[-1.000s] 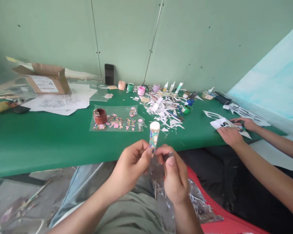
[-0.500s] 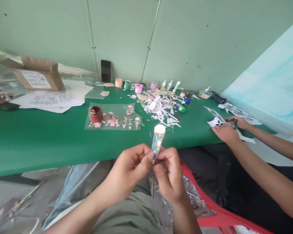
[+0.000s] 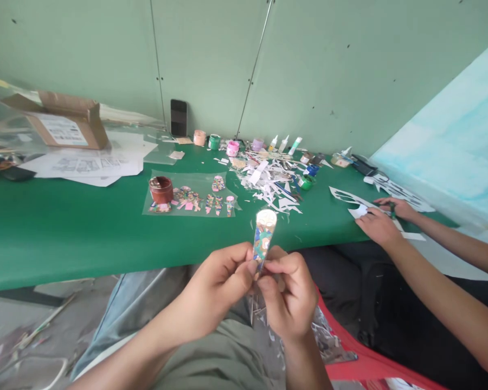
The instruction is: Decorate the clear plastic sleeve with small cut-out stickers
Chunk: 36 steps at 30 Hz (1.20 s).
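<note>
A small painted strip point(image 3: 263, 238), patterned in blue, green and brown with a pale rounded top, stands upright between my hands in front of the table edge. My left hand point(image 3: 223, 281) pinches its lower end between thumb and fingers. Close against it on the right, my right hand point(image 3: 290, 290) is closed with thumb and forefinger at the strip's bottom; the exact contact is partly hidden. Beyond them, a clear sheet point(image 3: 199, 181) on the green table point(image 3: 106, 233) carries a red-brown paint jar point(image 3: 161, 190) and several similar painted pieces point(image 3: 214, 203).
White paper scraps point(image 3: 270, 181) are heaped mid-table. Several paint jars point(image 3: 232, 148), glue bottles point(image 3: 283, 143) and a phone point(image 3: 179, 117) stand behind. An open box point(image 3: 71, 127) sits on papers at left. At right, another person's hands point(image 3: 380, 225) hold cut paper and scissors.
The strip has turned slightly between my fingers, and my right hand has shifted a little to the right. The other person's cut paper has moved left.
</note>
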Available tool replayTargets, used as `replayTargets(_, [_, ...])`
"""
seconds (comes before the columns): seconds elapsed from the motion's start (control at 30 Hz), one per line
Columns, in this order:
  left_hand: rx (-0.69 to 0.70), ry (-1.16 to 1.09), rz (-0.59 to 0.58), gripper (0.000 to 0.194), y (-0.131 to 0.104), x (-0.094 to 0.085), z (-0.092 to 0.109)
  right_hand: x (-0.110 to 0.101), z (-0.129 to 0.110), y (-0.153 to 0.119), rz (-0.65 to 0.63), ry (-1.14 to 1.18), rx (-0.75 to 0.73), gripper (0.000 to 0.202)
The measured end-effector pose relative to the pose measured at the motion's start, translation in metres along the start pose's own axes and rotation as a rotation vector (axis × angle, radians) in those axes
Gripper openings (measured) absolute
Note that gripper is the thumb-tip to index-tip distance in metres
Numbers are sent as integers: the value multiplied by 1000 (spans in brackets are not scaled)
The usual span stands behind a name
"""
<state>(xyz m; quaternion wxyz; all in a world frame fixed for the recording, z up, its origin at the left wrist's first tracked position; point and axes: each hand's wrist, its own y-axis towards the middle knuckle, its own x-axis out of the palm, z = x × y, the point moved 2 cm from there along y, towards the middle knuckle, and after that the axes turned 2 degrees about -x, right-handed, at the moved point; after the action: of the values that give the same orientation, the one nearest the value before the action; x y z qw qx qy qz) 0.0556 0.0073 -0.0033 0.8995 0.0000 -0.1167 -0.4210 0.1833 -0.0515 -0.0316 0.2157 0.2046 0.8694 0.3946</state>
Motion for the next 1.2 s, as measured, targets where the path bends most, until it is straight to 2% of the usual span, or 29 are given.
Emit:
replayTargets(0.23, [21, -112, 26, 42, 1, 0, -1, -1, 1, -1, -41, 18, 2, 5])
replayTargets(0.57, [28, -132, -49, 41, 2, -2, 4, 2, -1, -1, -72, 65, 38, 4])
replayTargets(0.8, [-72, -316, -55, 40, 5, -3, -3, 8, -4, 1, 26, -45, -15, 7])
replayTargets(1.03, [-132, -491, 14, 37, 9, 0, -1, 20, -1, -6, 66, 30, 101, 7])
replayTargets(1.2, [-121, -549, 55, 36, 9, 1, -3, 25, -3, -8, 119, -2, 120, 8])
